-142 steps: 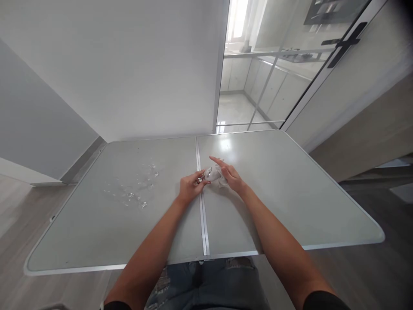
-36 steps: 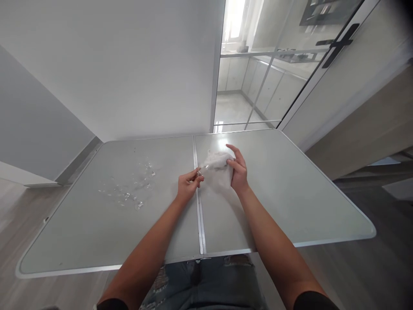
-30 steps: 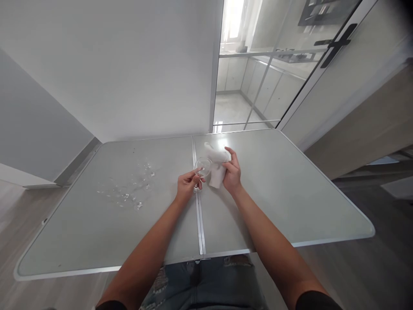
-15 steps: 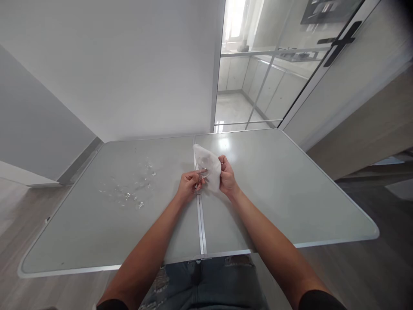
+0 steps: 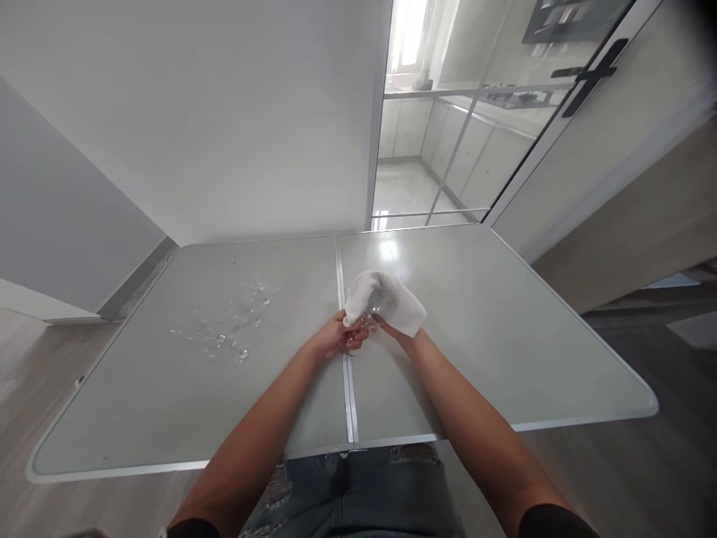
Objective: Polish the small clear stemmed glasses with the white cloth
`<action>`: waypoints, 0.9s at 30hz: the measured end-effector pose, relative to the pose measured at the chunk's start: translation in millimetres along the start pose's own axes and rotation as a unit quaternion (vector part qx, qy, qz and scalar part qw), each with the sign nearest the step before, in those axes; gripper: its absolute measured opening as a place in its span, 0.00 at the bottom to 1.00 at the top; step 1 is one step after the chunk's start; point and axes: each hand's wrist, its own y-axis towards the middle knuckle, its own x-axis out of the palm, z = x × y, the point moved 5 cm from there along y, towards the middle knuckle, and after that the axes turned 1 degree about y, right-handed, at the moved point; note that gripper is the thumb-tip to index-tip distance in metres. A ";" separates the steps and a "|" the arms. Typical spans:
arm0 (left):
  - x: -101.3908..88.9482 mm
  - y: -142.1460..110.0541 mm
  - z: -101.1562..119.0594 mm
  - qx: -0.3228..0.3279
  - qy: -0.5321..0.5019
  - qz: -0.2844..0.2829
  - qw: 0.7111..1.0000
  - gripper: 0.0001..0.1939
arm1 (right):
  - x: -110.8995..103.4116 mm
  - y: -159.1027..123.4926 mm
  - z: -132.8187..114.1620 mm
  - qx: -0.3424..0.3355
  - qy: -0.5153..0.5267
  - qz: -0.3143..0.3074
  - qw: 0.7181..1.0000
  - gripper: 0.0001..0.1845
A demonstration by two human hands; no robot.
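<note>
A clear drinking glass [image 5: 381,302] is held above the table's middle seam, its rounded part turned up and to the right. My left hand [image 5: 338,335] is closed around its lower end. Draped over and behind the glass is a white cloth [image 5: 407,307]. My right hand [image 5: 394,329] is under the cloth on the right side, pressing it against the glass; most of its fingers are hidden.
Several clear, shiny glass-like pieces [image 5: 242,354] are on the left half of the pale folding table [image 5: 493,336]; their outlines are hard to make out. A wall [image 5: 269,134] and a glazed door [image 5: 431,149] stand behind the table.
The cloth has swung from hanging flat beside the glass to being wrapped over it. The glass and my left hand have shifted right, and my right hand has gone beneath the cloth.
</note>
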 end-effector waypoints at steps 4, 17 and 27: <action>-2.0 2.8 -0.5 0.020 -0.050 0.009 0.998 0.25 | 6.4 -0.2 -1.9 -0.002 0.056 0.047 0.997 0.26; -19.9 -7.1 20.3 0.270 0.347 0.267 0.857 0.11 | 30.6 -12.0 -13.3 -0.246 -0.277 0.190 0.909 0.28; -27.3 -6.1 20.0 0.225 0.657 0.215 0.687 0.20 | 21.8 -9.6 -38.2 -0.233 -0.521 0.170 0.804 0.14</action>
